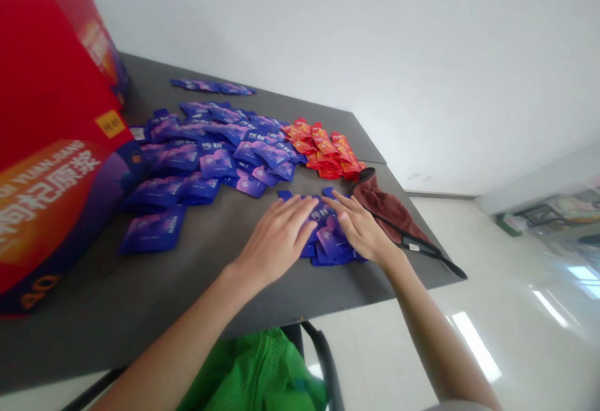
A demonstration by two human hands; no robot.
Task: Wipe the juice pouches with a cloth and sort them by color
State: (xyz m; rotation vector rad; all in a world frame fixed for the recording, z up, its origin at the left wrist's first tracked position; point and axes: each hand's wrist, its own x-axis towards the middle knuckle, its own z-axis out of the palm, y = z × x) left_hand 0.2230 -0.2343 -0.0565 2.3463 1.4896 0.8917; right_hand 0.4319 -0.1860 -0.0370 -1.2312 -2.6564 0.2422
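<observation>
Several blue-purple pouches [332, 236] lie in a small stack near the front of the grey table. My left hand [279, 236] rests flat over the stack's left side, fingers stretched out. From the other side, my right hand [360, 223] lies over the right edge of the same pouches, its fingers extended as well. Neither hand is gripping anything that I can see. A larger heap of blue-purple pouches [215, 142] spreads beyond my left hand, with one pouch [152, 230] at its near left end. Orange-red pouches [323, 145] form a pile behind the stack.
A large red box [51, 117] stands at the left. Two purple pouches [213, 87] lie near the wall at the back. A brown cloth [394, 208] with dark trim sits at the table's right edge. Below the front edge is a green mesh item [257, 370].
</observation>
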